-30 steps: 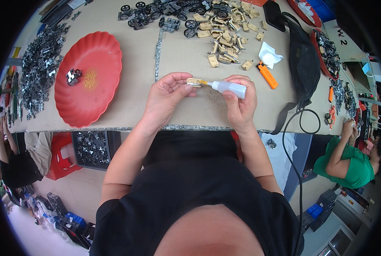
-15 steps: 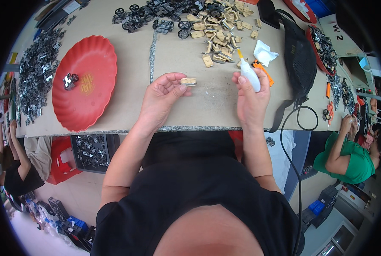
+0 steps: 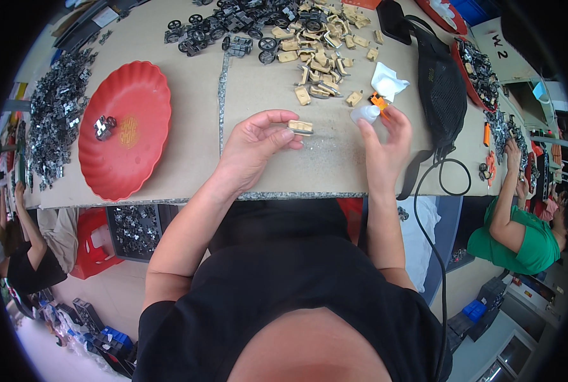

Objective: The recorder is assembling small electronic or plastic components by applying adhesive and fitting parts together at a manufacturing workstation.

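Note:
My left hand (image 3: pixel 258 143) pinches a small beige toy-car body (image 3: pixel 301 128) with a grey lower edge between thumb and fingers, above the table. To its right, my right hand (image 3: pixel 388 143) has thumb and fingers around a white squeeze bottle (image 3: pixel 364 114). The bottle is tipped and looks foreshortened; its nozzle does not show. Just behind it an orange cutter (image 3: pixel 377 100) is partly hidden by the fingers. A crumpled white tissue (image 3: pixel 389 81) lies beyond. Farther off is a pile of beige car bodies (image 3: pixel 322 60), with one loose beige piece (image 3: pixel 354 98) nearer the bottle.
A red scalloped plate (image 3: pixel 150 95) at left holds one dark part (image 3: pixel 104 127). Black wheeled chassis (image 3: pixel 236 46) are heaped at the back, dark parts (image 3: pixel 58 114) at far left. A black bag (image 3: pixel 442 89) and cable lie right. Co-workers sit at both sides, one in green (image 3: pixel 513 229).
The white bottle has tipped from nozzle-up to a foreshortened position in my right hand. My left hand has moved slightly right with the beige body.

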Demonstrator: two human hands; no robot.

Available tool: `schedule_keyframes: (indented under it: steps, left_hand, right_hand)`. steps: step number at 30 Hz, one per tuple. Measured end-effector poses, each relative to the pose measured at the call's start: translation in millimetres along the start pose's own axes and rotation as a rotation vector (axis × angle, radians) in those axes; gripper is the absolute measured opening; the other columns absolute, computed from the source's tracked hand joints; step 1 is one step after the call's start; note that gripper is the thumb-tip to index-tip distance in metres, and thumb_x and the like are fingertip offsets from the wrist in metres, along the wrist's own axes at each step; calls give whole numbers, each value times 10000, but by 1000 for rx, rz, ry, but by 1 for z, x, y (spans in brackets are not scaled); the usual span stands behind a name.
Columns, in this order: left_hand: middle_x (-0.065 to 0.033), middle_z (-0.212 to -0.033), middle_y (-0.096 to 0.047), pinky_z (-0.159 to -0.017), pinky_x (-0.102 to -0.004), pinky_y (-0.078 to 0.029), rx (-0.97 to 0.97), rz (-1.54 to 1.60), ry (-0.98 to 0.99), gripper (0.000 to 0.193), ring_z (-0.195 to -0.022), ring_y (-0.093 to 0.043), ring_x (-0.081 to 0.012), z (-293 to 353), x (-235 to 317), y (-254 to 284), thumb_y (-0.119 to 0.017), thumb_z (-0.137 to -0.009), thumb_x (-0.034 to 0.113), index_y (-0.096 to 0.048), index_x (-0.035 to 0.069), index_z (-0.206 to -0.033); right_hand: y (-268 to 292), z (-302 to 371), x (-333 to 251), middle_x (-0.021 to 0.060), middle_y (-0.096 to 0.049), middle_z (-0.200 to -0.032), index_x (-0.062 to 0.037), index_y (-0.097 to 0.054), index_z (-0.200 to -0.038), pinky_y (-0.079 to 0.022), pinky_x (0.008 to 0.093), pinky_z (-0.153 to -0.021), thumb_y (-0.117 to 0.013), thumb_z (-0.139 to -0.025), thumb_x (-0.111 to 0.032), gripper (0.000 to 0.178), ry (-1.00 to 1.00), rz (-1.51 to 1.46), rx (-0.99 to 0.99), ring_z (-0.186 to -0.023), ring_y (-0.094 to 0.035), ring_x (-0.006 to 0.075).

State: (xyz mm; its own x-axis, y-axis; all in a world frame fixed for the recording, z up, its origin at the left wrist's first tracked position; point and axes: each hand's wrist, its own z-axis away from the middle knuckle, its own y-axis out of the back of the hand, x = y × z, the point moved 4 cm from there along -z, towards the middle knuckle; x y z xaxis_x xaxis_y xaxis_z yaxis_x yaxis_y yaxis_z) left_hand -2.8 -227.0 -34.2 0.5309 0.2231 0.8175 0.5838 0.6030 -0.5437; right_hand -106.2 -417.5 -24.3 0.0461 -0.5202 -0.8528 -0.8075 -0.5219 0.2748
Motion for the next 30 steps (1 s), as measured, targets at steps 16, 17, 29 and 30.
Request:
schedule_keyframes:
  steps: [16, 17, 29, 30]
  left_hand:
    - [-9, -1057, -466, -851, -252, -414, -250, -239, -11, 238, -975, -491, -104, -22, 14, -28, -566, -833, 26, -580, 16, -1070]
    - [-13, -1057, -473, -845, -253, -415, -229, -345, -76, 248, -975, -494, -108, -25, 20, -27, -563, -831, 25, -577, 21, -1079]
    - [-134, -1058, -532, -785, -354, -455, 49, -1982, -715, 346, -961, -533, -263, -87, 82, 25, -567, -752, 33, -567, 96, -1093]
    - [-132, -1025, -547, -764, -355, -463, 65, -2006, -664, 315, -945, -545, -257, -83, 82, 22, -574, -761, 56, -571, 87, -1074]
  right_hand:
    - [-51, 41, -17, 76, -556, -993, 58, -442, -1205, -393, 250, -666, -551, -866, -318, 518, -708, -1347, -665, -767, -483, 126]
    - [-50, 40, -16, 75, -556, -984, 52, -451, -1187, -394, 250, -658, -560, -853, -341, 527, -723, -1357, -645, -754, -484, 125]
    - [-51, 39, -9, 62, -567, -923, 11, -483, -1109, -391, 242, -618, -584, -810, -416, 531, -795, -1376, -579, -699, -495, 119]
    - [-50, 40, -8, 62, -568, -923, 10, -484, -1106, -390, 242, -618, -586, -811, -412, 525, -800, -1375, -573, -699, -497, 120]
